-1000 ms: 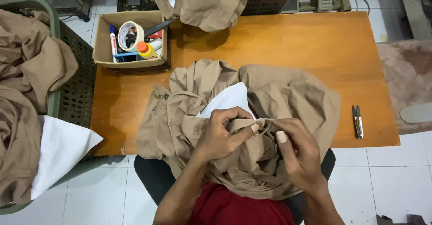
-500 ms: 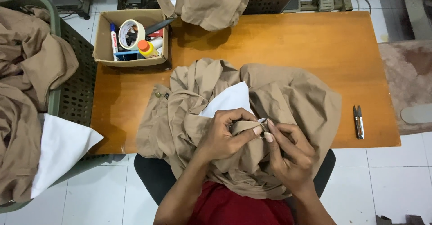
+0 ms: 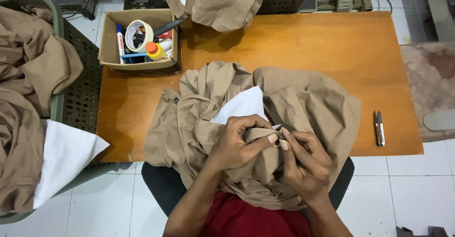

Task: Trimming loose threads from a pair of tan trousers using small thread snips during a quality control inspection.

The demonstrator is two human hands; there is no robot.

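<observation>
Hands worked close to the body at the near table edge. Left hand (image 3: 237, 144) pinched a bunched fold of the tan garment (image 3: 303, 104), fingers curled over the cloth, thumb on top. Right hand (image 3: 305, 163) gripped a small metal tool, only its tip (image 3: 277, 127) showing, and pressed it into the same fold; cannot tell what kind of tool. Both hands touched at the fold.

Garment was plain khaki cloth, crumpled, heaped, with a white lining patch (image 3: 241, 106) showing just above the left hand. It lay across the near half of the wooden table (image 3: 303, 42) and spilled over the edge into the lap. Long axis ran roughly left to right along the table edge; which end was which, cannot tell.

Thread snips (image 3: 378, 128) lay on the table right of the garment, apart from it, long axis pointing away. Farther off, a cardboard box (image 3: 110, 42) with tape, marker and bottle sat at the far left corner. Another tan cloth (image 3: 222, 2) hung over the far edge. Green basket (image 3: 71, 99) of tan clothes stood left of the table.
</observation>
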